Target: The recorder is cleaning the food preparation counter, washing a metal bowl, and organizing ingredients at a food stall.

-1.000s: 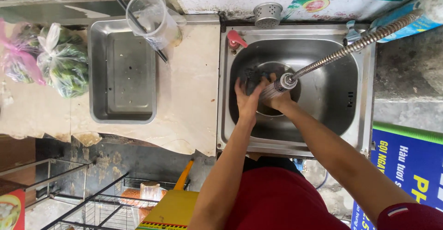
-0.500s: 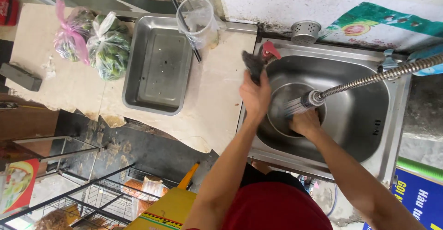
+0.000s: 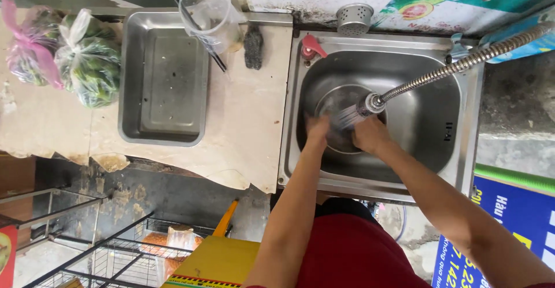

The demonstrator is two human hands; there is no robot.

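Hands (image 3: 344,135) in sink (image 3: 462,149) (water running), tray (image 3: 165,80)

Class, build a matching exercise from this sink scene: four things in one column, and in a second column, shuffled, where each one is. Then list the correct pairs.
Things:
1. clear plastic jug
2. dark scouring pad
3. bags of greens
4. both hands

Places:
A. on the counter, far left
B. down in the sink basin, under the spray head
C. leaning over the metal tray's top right corner
D. on the counter between tray and sink

Pairs: 1-C, 2-D, 3-A, 4-B
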